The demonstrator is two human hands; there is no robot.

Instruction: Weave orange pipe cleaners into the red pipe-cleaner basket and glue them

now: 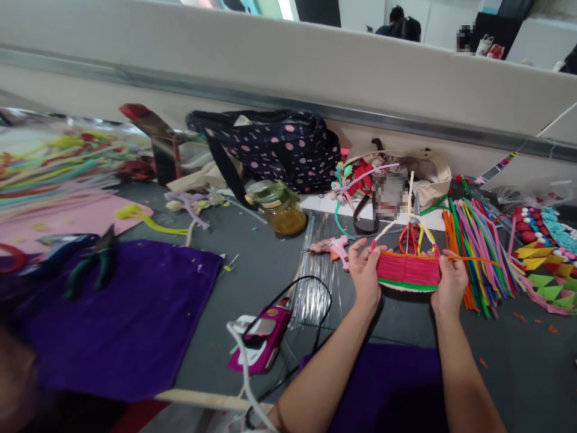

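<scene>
Between my two hands is a boat-shaped craft piece (408,272), striped in pink-red with a green and cream lower edge and pale stems rising above it. My left hand (365,267) grips its left end, thumb in front. The right end is pinched by my right hand (451,278). An orange pipe cleaner (478,260) sticks out to the right past my right fingers. Close to my left hand lies a pink glue gun (331,248). Beside my right hand is a bundle of colourful pipe cleaners (484,252).
A jar (283,210) stands before a dark patterned bag (279,147). Thin clear sticks (313,276) and a magenta device (264,337) with cables lie left of my arms. Pliers (97,261) rest on purple cloth (135,319). A blurred part of another person shows at lower left.
</scene>
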